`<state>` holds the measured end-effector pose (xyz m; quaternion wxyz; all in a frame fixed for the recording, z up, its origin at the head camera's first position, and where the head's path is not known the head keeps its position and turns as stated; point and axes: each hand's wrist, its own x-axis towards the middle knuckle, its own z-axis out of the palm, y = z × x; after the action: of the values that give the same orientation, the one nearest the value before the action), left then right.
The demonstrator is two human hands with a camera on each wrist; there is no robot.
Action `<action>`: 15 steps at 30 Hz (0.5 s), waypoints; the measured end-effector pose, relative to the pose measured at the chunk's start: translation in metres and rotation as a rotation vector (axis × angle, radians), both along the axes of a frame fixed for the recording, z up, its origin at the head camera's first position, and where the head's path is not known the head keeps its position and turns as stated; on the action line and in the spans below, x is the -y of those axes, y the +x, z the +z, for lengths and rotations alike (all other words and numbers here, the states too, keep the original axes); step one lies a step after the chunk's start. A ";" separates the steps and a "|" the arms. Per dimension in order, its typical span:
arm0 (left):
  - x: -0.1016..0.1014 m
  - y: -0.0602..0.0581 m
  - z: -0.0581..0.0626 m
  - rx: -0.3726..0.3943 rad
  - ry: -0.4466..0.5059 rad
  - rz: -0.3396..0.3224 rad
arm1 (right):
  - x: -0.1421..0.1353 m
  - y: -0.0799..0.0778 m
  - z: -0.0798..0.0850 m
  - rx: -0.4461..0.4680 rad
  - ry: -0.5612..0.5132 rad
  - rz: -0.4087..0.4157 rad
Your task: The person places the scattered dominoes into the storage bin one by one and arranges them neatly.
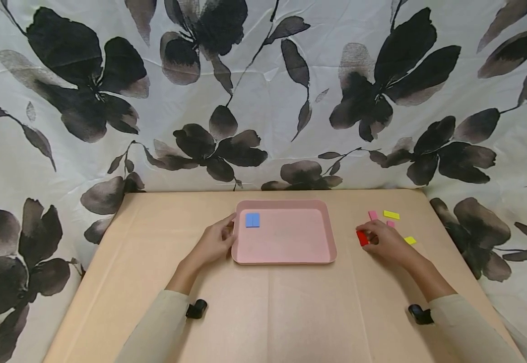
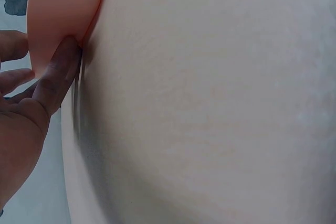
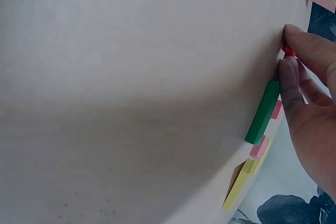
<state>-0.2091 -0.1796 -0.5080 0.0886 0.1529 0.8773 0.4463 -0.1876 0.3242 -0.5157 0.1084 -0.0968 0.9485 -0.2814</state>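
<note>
A pink tray [image 1: 286, 259] lies near the table's far edge, with two blue blocks [image 1: 252, 220] side by side at its upper left. My left hand [image 1: 214, 238] holds the tray's left edge; in the left wrist view its fingertips meet the pink wall [image 2: 68, 3]. Right of the tray, my right hand [image 1: 386, 243] pinches a red block [image 1: 362, 238] between thumb and fingers, at the tabletop. Beside that hand are pink blocks [image 1: 373, 215] and yellow blocks [image 1: 391, 215]. A long green block [image 3: 262, 113] shows in the right wrist view; the hand hides it from the head view.
The beige tabletop [image 1: 313, 312] stretches from the tray toward me. Behind it and at both sides hangs a white cloth [image 1: 281, 101] with dark flowers. Small black devices [image 1: 197, 309] sit at both wrists.
</note>
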 end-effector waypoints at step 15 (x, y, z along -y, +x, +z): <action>-0.001 -0.002 -0.003 -0.014 -0.001 0.012 | 0.014 -0.012 0.011 -0.076 -0.019 -0.001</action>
<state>-0.2111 -0.1784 -0.5107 0.0796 0.1507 0.8791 0.4451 -0.1996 0.3099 -0.5049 0.0712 -0.1081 0.9493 -0.2866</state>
